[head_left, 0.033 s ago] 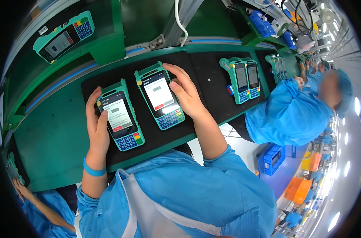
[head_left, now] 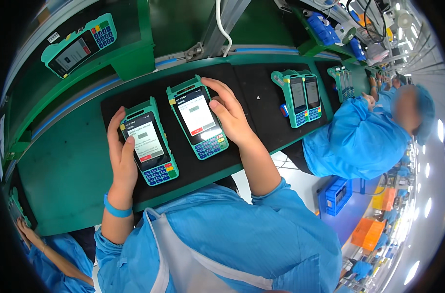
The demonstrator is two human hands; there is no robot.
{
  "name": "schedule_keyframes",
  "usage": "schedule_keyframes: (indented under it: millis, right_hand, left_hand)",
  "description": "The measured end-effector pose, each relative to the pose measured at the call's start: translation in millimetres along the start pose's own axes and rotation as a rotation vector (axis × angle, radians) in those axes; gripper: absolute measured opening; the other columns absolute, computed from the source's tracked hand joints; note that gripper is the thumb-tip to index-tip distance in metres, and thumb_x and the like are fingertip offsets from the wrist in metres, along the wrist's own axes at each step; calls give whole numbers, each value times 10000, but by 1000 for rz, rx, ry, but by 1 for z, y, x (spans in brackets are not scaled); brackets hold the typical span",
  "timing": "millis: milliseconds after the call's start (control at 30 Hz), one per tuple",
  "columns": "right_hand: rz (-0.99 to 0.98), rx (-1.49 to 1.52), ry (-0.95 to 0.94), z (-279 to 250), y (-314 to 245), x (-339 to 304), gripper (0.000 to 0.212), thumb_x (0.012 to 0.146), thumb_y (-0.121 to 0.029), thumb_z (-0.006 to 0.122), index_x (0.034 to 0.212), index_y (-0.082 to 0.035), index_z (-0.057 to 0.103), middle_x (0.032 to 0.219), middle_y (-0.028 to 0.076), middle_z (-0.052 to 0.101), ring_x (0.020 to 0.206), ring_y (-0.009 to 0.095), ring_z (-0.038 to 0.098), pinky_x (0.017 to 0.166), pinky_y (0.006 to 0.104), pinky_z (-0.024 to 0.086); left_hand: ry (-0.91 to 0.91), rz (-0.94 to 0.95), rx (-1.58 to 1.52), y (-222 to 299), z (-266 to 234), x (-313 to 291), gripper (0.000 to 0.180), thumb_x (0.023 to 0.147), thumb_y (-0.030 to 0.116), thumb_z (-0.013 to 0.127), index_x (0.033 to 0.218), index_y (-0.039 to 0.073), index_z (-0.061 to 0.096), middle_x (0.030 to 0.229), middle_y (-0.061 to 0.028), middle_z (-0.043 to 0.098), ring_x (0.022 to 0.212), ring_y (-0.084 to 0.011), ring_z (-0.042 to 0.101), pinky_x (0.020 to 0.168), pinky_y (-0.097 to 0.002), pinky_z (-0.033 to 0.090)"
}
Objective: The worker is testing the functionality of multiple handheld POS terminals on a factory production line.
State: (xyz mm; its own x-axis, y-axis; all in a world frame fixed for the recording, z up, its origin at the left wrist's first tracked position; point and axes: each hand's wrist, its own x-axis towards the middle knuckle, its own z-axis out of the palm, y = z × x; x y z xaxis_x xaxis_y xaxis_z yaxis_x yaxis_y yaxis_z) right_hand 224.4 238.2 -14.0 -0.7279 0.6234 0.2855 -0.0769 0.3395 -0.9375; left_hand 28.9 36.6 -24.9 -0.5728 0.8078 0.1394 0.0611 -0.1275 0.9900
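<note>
Two green handheld payment terminals with lit screens lie side by side on a black mat. My left hand grips the left terminal along its left edge, with the thumb resting on the screen. My right hand wraps the right edge of the right terminal, fingers over its top corner and thumb tip on the screen. Both terminals lie flat on the mat. A blue band sits on my left wrist.
The mat lies on a green conveyor belt. Two more terminals lie further right, and others sit before a co-worker in blue. One terminal rests on the upper shelf. Another person's hand shows at lower left.
</note>
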Motion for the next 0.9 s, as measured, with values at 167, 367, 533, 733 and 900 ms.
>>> schedule_keyframes:
  millis: [167,367,533,733,900]
  right_hand:
    - [43,79,-8,-1,4,-2,429,959,-195,528,1359,-42,490,1394,122,448,1276,234,433,998,330,395]
    - [175,224,-39,2,6,-5,524,936,-241,528,1408,-48,408,1439,119,341,1084,201,549,956,322,433]
    - [152,140,-72,4,6,-6,576,927,-256,519,1447,-72,357,1461,144,282,1253,267,439,1041,381,372]
    - [90,-68,-90,3,4,-4,611,901,-246,510,1464,-75,348,1459,171,280,1373,303,284,1125,414,251]
    - [113,-56,-98,4,3,-5,654,848,-203,524,1466,-78,347,1463,171,271,1393,314,256,1151,425,209]
  left_hand:
    - [23,109,99,-8,13,-5,647,920,267,509,1450,-29,282,1525,-208,256,1404,-310,281,1154,-391,206]
    - [57,84,92,-8,18,-8,667,872,142,514,1456,-32,243,1452,-202,281,1328,-303,338,1136,-391,229]
    - [123,116,214,-7,27,-7,649,882,140,523,1445,-32,250,1415,-212,283,1329,-330,304,1130,-415,230]
    - [35,182,288,-2,24,-5,679,857,125,515,1454,-31,232,1442,-229,242,1353,-357,251,1139,-429,207]
    - [-26,164,327,3,19,-5,823,689,58,523,1459,-4,237,1439,-238,242,1351,-389,246,1151,-452,198]
